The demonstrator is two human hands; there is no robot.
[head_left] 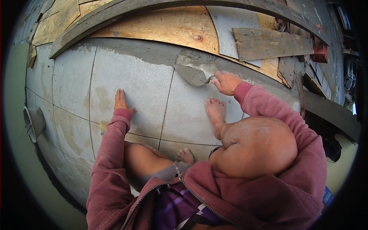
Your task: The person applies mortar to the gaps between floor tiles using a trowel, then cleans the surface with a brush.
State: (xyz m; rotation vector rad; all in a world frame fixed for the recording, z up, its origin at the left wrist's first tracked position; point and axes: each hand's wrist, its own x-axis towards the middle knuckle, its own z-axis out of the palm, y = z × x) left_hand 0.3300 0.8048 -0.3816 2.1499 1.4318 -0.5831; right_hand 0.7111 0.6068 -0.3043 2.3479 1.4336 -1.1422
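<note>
My right hand (227, 82) is closed round the handle of a pointed trowel (193, 76), whose grey blade is coated with mortar. The blade lies over the far edge of a floor tile, beside a strip of wet mortar (153, 53) that runs along the tile row. My left hand (120, 101) rests flat on a large pale grey tile (134, 82), fingers stretched forward, with nothing in it. Part of the trowel's handle is hidden by my right fingers.
A long wooden beam (153, 7) arches across the far side, above plywood sheets (168, 28). A loose board (272, 43) lies at the far right near a red crate (320, 51). At left, a bucket (34, 123) lies on its side by the wall (17, 153). My bare foot (216, 115) stands on the tiles.
</note>
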